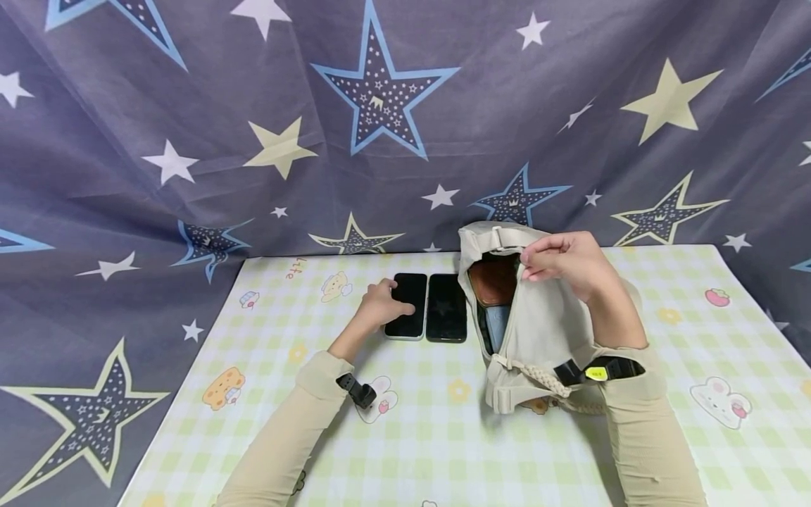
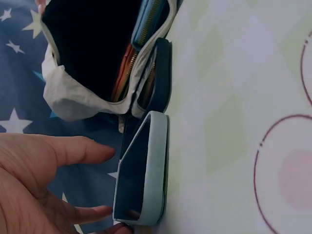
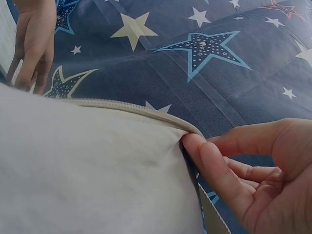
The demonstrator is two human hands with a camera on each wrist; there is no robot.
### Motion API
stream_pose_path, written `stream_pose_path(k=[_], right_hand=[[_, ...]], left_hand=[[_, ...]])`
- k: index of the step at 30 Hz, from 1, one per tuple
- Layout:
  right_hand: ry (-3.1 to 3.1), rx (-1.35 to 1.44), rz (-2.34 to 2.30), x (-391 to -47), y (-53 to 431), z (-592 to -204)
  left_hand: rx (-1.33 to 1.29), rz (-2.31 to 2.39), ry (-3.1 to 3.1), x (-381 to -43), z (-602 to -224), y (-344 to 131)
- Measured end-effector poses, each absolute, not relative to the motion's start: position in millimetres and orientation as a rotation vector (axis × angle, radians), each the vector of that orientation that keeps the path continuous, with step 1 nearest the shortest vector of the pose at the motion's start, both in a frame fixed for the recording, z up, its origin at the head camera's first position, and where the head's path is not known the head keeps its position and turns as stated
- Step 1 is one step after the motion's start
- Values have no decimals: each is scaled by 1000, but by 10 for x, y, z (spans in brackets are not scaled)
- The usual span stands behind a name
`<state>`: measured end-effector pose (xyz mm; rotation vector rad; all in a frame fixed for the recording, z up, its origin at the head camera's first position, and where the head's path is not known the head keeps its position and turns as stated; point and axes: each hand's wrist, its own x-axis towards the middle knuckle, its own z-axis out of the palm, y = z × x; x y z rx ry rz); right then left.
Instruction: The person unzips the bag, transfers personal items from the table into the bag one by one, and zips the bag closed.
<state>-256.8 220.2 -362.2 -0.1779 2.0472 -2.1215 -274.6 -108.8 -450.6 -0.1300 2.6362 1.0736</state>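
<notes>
The zip-edged rim of a beige fabric bag (image 1: pixel 538 324) is pinched between thumb and curled fingers of the right hand (image 1: pixel 564 264), and the mouth is held lifted and open above the table (image 1: pixel 697 352). In the right wrist view the fingertips (image 3: pixel 204 156) are seen pressed against the pale cloth just under the zip. Inside the opening a brown pouch (image 1: pixel 494 280) is seen at the top and a blue zipped item (image 1: pixel 497 327) below it. A braided cord (image 1: pixel 538 377) is laid across the bag's lower end, which rests on the table.

The left hand (image 1: pixel 380 303) is laid on the near-left edge of a phone with a pale blue case (image 1: pixel 407 306); its fingers are curled round the case's side, as the left wrist view shows. The phone is lying flat, screen up, touching a second dark phone (image 1: pixel 446 308) on its right, which in turn lies just beside the bag's open mouth.

The table is covered by a green-and-white checked cloth printed with cartoon animals and flowers. Open room is left in front of the phones and to the left of them. The letters "Lite" (image 1: pixel 295 268) can be read near the far left corner. A dark star-printed curtain (image 1: pixel 380 105) is hung behind and around the table.
</notes>
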Motion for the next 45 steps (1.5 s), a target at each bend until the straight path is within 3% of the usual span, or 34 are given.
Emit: stream_pose_path(k=[13,45], right_hand=[[2082,-220,-2067,-2575,2203,-3635],[2065,-233,-2067,-2576,2208,-3630]], left_hand=[[-124,777,2715,-2749,-4548,-989],[-172,551,2733,-2809,-4496,-868]])
